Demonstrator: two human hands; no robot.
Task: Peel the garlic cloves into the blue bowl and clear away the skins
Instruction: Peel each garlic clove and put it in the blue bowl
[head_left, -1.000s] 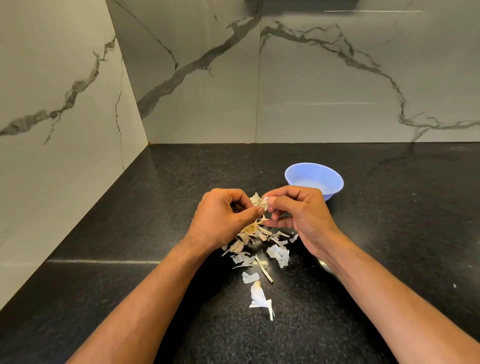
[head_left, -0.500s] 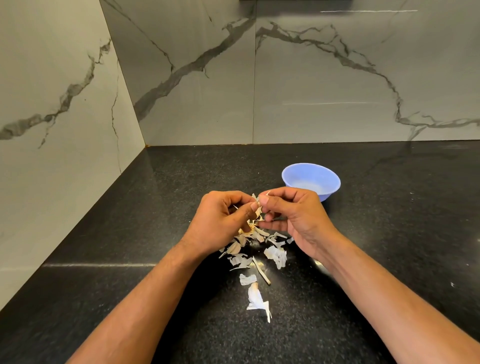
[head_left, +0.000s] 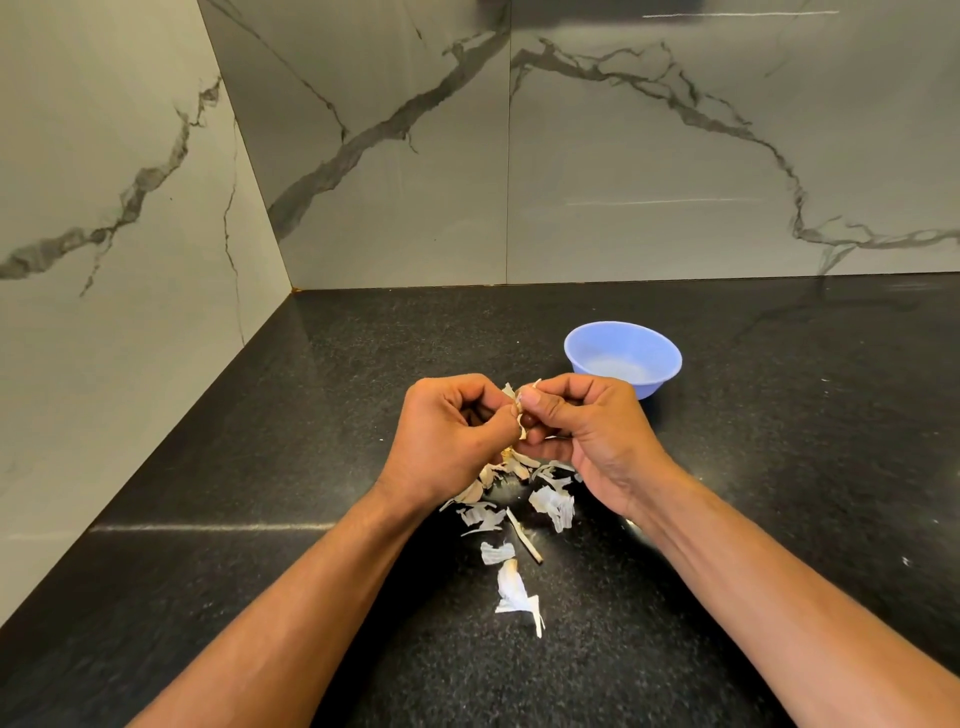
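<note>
A: Grey-veined marble walls meet in a corner behind a black speckled tabletop (head_left: 311, 467). Where does the job stand?

B: Mid-peel, I'd judge. Both hands are raised just above the tabletop, close together, working one garlic clove (head_left: 514, 402) between them. The blue bowl (head_left: 623, 358) sits just beyond the right hand, and I can't make out any cloves in it from here.

A: And the grip on each side?

B: The left hand (head_left: 447, 441) is curled tight, thumb and forefinger pinched on the clove and its papery skin. The right hand (head_left: 587, 431) is curled too, thumb pressed against the same clove from the other side, so both are clamped on it, fingertips nearly touching.

A: Next move?

B: Probably pulling the loosened skin away, then dropping the bare clove into the bowl. The skins (head_left: 514, 514) lie scattered on the tabletop below and between the wrists, so gathering them remains to be done
</note>
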